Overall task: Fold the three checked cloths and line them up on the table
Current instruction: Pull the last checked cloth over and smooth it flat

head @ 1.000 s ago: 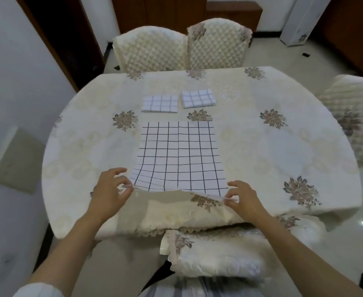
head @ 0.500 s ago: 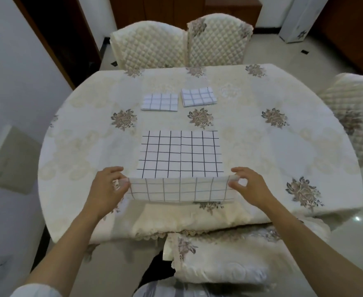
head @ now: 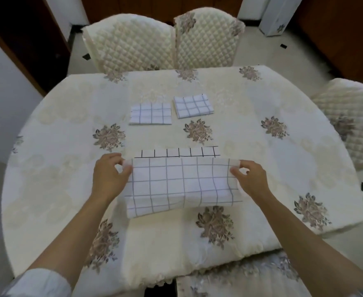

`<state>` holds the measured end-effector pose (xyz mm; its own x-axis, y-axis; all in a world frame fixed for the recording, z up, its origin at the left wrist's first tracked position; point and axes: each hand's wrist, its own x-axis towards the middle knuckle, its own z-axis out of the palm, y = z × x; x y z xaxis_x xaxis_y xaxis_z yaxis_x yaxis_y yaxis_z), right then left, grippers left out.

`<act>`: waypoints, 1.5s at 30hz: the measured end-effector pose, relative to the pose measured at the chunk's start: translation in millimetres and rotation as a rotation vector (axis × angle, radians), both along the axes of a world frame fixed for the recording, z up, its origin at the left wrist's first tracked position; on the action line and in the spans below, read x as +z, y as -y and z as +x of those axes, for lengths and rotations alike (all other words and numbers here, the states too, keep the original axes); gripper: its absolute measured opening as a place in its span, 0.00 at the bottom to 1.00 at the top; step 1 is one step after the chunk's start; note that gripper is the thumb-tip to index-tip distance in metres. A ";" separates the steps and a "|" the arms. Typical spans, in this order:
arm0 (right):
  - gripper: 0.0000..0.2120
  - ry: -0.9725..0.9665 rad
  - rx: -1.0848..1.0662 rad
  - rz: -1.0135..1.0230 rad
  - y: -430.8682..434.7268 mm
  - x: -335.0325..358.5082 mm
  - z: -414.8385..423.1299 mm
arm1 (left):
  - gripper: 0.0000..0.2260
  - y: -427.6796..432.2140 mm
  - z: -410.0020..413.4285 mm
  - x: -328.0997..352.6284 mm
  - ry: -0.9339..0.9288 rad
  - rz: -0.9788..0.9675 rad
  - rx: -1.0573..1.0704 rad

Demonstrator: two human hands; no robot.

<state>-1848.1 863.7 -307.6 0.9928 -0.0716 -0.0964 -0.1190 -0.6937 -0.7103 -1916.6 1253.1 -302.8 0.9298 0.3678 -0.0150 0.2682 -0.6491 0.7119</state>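
A white checked cloth (head: pixel 182 185) lies in the middle of the table, its near half turned over onto its far half. A thin strip of the lower layer shows beyond the lifted edge. My left hand (head: pixel 108 175) pinches that edge's left corner and my right hand (head: pixel 251 179) pinches its right corner. Two folded checked cloths sit side by side farther back: the left folded cloth (head: pixel 151 113) and the right folded cloth (head: pixel 193 105), a small gap between them.
The round table (head: pixel 283 168) wears a cream floral tablecloth. Two quilted chairs (head: pixel 165 41) stand at the far side, another chair (head: pixel 352 116) at the right, and a cushioned seat (head: pixel 240 279) lies below the near edge. A grey wall is at the left.
Both hands lifted the cloth's near edge and carried it away from me over the far half, so the cloth is now nearly doubled. The two folded cloths stayed put.
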 end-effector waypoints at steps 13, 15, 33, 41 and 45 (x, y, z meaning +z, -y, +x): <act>0.06 0.033 -0.096 -0.018 -11.9 -17.0 58.6 | 0.06 6.2 69.4 -23.3 -0.042 0.081 0.158; 0.08 0.055 -0.084 -0.059 -13.2 -20.4 57.4 | 0.12 9.2 67.6 -25.1 -0.051 0.120 0.187; 0.28 -0.060 0.596 -0.364 -115.5 -83.3 -24.0 | 0.27 107.8 2.4 -82.8 -0.209 0.564 -0.427; 0.33 -0.165 0.447 -0.512 -70.6 -90.0 -29.7 | 0.30 71.5 -12.2 -91.3 -0.316 0.641 -0.396; 0.33 -0.190 0.341 -0.556 -39.0 -86.8 -23.6 | 0.31 47.4 -22.4 -92.8 -0.359 0.611 -0.322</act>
